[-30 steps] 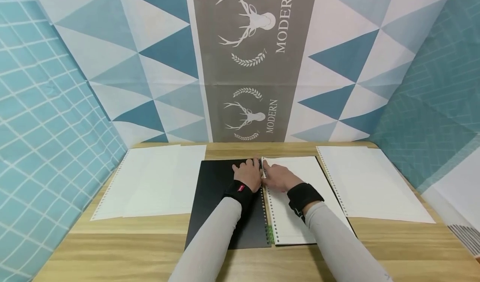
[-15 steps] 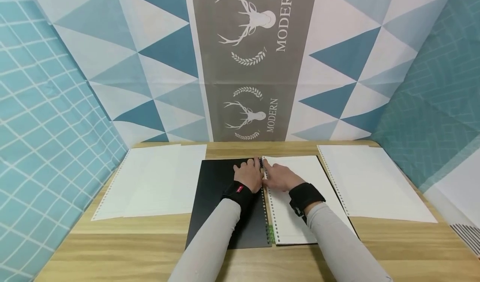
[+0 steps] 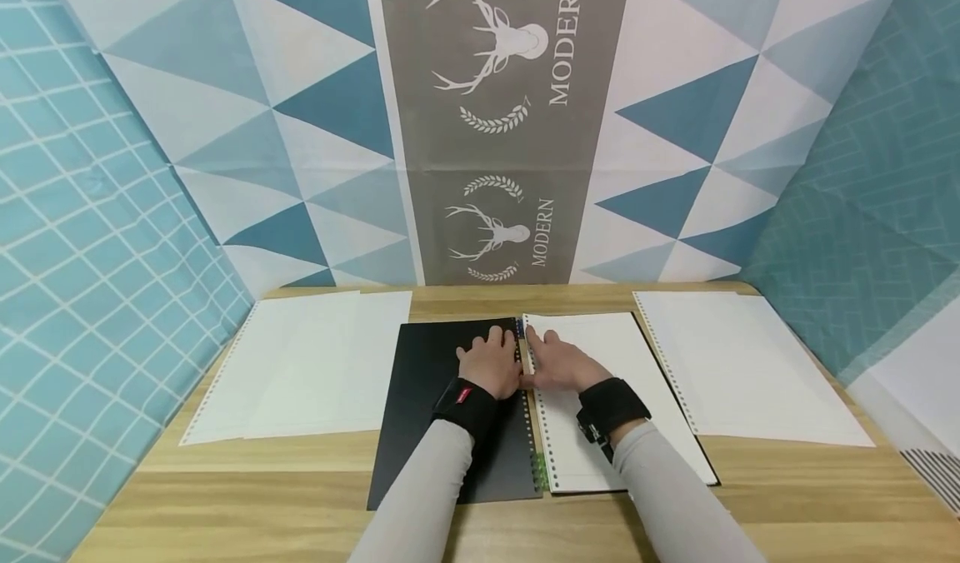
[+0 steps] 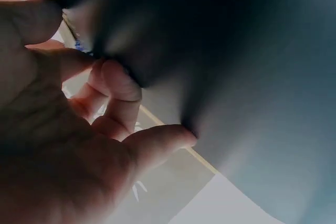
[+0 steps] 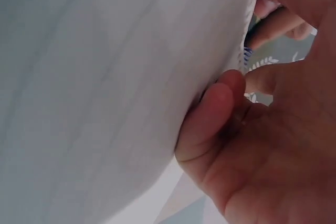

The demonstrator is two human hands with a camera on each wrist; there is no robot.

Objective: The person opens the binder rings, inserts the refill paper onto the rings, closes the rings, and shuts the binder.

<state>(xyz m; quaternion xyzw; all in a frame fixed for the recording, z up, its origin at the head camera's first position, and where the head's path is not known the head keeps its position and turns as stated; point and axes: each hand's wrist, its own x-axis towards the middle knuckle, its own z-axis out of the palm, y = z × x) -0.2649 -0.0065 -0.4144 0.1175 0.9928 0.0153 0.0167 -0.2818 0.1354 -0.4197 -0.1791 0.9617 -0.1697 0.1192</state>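
Note:
An open loose-leaf notebook lies on the table, its black cover (image 3: 427, 396) at left and a stack of white punched sheets (image 3: 592, 455) at right. Between the punched edges run small plastic binding rings, green ones (image 3: 540, 470) at the near end and blue ones (image 5: 248, 53) at the far end. My left hand (image 3: 491, 367) rests on the cover, fingers spread, beside its ring edge. My right hand (image 3: 566, 367) lies on the sheets, index finger along the holes, other fingers bent against the paper. Both thumbs meet over the gap, hiding the rings there.
Loose punched white sheets (image 3: 300, 371) lie overlapping at the left, and another pair of sheets (image 3: 757, 371) at the right. Wood-grain table (image 3: 247, 496) shows in front. Patterned cloth (image 3: 337, 163) hangs behind, with teal cloth at both sides.
Both hands have slid slightly towards the near edge along the binding gap. My left hand's fingers are now spread wider on the black cover, and the blue rings at the far end show more.

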